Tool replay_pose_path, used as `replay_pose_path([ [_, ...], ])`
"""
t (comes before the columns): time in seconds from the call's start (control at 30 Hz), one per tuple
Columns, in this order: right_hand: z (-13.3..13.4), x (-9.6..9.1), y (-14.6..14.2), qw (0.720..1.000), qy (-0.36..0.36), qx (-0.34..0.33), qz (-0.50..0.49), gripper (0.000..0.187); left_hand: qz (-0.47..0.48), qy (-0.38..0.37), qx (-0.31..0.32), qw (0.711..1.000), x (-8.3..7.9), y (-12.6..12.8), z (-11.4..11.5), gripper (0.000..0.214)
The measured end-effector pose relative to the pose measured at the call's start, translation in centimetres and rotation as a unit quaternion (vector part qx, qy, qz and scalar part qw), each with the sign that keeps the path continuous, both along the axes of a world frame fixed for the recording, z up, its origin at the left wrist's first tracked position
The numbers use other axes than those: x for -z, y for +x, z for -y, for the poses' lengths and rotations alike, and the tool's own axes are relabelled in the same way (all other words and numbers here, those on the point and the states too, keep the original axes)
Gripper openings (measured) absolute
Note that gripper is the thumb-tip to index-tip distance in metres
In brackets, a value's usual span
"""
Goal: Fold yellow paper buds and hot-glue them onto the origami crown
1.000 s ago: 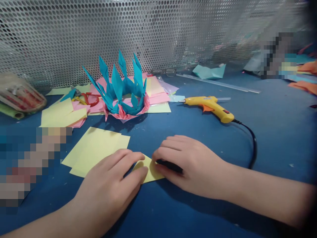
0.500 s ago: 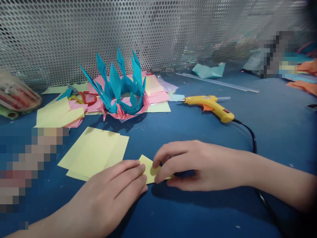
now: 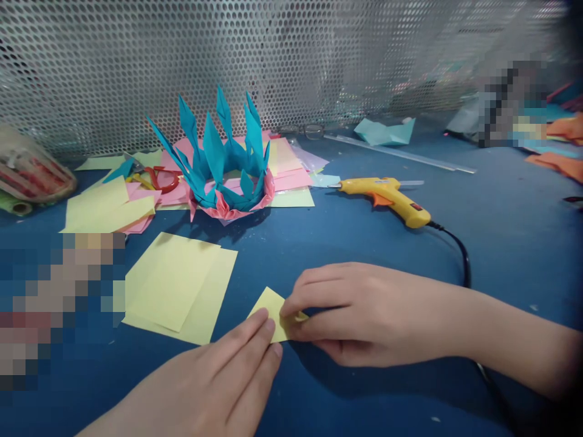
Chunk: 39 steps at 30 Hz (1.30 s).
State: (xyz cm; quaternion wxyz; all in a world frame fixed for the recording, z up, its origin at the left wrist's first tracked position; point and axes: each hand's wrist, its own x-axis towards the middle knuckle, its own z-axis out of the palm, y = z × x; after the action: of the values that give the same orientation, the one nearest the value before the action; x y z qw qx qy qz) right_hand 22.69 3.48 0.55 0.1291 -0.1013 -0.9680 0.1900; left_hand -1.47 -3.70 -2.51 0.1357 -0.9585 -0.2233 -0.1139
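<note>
A small folded piece of yellow paper (image 3: 268, 300) lies on the blue tabletop (image 3: 401, 400), one corner pointing away from me. My left hand (image 3: 218, 376) rests with straight fingers on its left and near part, holding nothing. At the right corner, my right hand (image 3: 359, 312) has its fingers curled and closed on the paper; the thumb is mostly hidden beneath. Flat yellow sheets (image 3: 182, 285) overlap just left of the folded piece. Farther back stands a crown of folded blue paper (image 3: 213, 149) with a pink folded paper band (image 3: 228, 206) round its base.
A yellow hot glue gun (image 3: 387, 197) lies at the right, its black cord (image 3: 464, 255) running under my right forearm. Red-handled scissors (image 3: 164, 180) sit among coloured papers (image 3: 102, 203). Clear glue sticks (image 3: 405, 155) lie behind. A perforated metal panel (image 3: 310, 60) closes the back.
My left hand has slid toward me and slightly right, uncovering more of the folded paper and the flat sheets. My right hand's fingers have closed on the paper's right corner.
</note>
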Motion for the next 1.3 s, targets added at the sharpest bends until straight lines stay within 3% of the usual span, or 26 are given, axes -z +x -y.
replay_pose_path([
  [0.23, 0.2, 0.3, -0.5, 1.0, -0.006, 0.0, 0.001, 0.022, -0.021, -0.006, 0.03, 0.999, -0.9, 0.1, 0.0, 0.034],
  [0.4, 0.4, 0.7, -1.1, 0.999, -0.022, 0.008, -0.027, 0.029, 0.003, -0.009, 0.016, 1.0, -0.9, 0.5, 0.2, 0.036],
  [0.67, 0.9, 0.9, -0.9, 0.997, 0.074, -0.009, -0.022, 0.013, -0.015, 0.011, 0.033, 0.999, -0.5, 0.3, 0.5, 0.036],
  [0.9, 1.3, 1.4, -1.0, 0.981, 0.189, -0.03, -0.035, 0.026, 0.031, 0.016, -0.083, 0.996, 1.4, 0.1, 2.0, 0.035],
  [1.1, 0.9, 2.0, -0.8, 0.968, 0.233, -0.054, -0.08, 0.025, -0.071, 0.05, -0.104, 0.991, -0.6, 0.0, 1.5, 0.037],
  [1.3, 1.0, 2.4, -0.7, 0.968, 0.228, -0.059, -0.091, 0.022, -0.071, 0.034, -0.112, 0.991, -1.1, 0.2, 1.1, 0.041],
])
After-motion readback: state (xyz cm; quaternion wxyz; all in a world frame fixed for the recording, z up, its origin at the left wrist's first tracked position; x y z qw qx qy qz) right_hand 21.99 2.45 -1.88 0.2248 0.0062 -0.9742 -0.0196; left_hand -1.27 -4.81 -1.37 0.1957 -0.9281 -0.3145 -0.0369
